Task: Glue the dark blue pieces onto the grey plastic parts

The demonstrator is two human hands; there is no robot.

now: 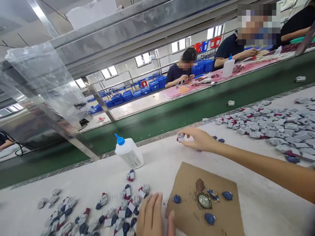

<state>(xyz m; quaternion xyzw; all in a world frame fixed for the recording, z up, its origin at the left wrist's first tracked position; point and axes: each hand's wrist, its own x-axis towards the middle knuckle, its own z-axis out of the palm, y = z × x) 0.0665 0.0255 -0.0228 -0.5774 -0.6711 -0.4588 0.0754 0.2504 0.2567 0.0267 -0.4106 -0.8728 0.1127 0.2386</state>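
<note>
My right hand (199, 140) pinches a small grey-white and dark red plastic piece (180, 138) between thumb and fingers, above the white table near the belt. Low in the picture, my left hand (152, 216) has its fingers stretched out and its thumb apart. It lies between a loose pile of grey, red and navy pieces (121, 213) and a brown cardboard sheet (183, 186). On the cardboard are several navy pieces (210, 218), a round dish with a beaded rim (204, 200) and a brown patch. Whether my left fingertips touch the pile is unclear.
A white bottle with a blue nozzle (129, 153) stands behind the left pile. A large heap of grey pieces (275, 123) lies at right. The green conveyor belt (157, 123) runs beyond the table, with co-workers seated across it. A metal post (71, 137) rises at left.
</note>
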